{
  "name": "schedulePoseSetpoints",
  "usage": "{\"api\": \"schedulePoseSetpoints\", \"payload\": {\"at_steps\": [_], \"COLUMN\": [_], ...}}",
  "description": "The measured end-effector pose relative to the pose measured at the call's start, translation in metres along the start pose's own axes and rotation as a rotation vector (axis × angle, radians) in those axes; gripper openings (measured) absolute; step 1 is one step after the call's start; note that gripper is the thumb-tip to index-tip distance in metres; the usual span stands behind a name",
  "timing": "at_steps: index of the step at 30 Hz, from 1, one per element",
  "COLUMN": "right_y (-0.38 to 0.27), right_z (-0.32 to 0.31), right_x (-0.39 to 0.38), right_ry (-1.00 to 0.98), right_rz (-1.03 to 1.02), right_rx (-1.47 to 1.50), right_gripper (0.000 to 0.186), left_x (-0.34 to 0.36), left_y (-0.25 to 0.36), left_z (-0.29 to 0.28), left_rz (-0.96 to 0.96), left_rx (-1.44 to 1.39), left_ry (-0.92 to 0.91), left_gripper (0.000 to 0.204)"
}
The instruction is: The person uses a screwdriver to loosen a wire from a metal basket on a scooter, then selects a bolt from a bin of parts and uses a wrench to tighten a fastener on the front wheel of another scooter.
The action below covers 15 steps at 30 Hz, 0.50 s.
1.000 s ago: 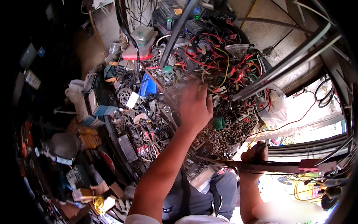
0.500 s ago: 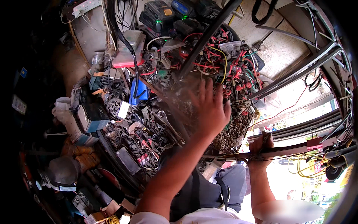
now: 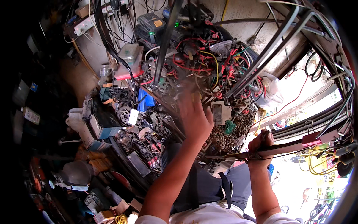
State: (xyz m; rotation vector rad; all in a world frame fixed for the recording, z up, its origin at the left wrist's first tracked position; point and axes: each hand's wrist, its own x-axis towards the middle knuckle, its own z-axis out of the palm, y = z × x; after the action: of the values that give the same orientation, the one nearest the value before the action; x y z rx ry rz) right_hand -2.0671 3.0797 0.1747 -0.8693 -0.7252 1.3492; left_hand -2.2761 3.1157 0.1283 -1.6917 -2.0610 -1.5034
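Observation:
My left hand (image 3: 195,117) reaches into a dense heap of small metal parts (image 3: 231,140). Its fingertips are blurred, so their grip is unclear. Just right of its thumb lie a pale rectangular component (image 3: 220,112) and a crumpled green plastic piece (image 3: 230,127). Left of the hand are a blue plastic piece (image 3: 146,100) and a slanting brown strip (image 3: 158,96). Tangled red, yellow and black wires (image 3: 199,69) lie beyond it. At the right, my right hand (image 3: 260,147) is closed around a dark horizontal rail (image 3: 283,147) with cables along it.
Dark bars (image 3: 261,59) slant down over the heap. Battery packs (image 3: 149,28), a power strip (image 3: 84,26) and a lidded plastic box (image 3: 128,59) are at the back. Cartons (image 3: 104,127) and tools crowd the left. A red binder clip (image 3: 311,139) sits on the right rail.
My left hand has moved leftward within the heap since half a second ago, uncovering the pale component beside its thumb. My right hand stays on the rail. The view has shifted slightly.

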Motion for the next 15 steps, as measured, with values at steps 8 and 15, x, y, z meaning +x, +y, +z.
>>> {"api": "schedulePoseSetpoints", "payload": {"at_steps": [8, 15], "right_y": [-0.001, 0.005], "right_z": [0.007, -0.011], "right_x": [-0.001, 0.005], "right_ry": [0.043, 0.065], "right_rz": [-0.025, -0.045], "right_rx": [0.002, -0.069], "right_gripper": [0.022, 0.026], "left_x": [0.059, 0.114], "left_y": [-0.056, -0.081], "left_z": [-0.043, -0.031], "left_rz": [0.002, 0.201], "left_rx": [0.04, 0.642], "left_ry": [0.059, -0.097], "left_gripper": [0.033, 0.067]}}
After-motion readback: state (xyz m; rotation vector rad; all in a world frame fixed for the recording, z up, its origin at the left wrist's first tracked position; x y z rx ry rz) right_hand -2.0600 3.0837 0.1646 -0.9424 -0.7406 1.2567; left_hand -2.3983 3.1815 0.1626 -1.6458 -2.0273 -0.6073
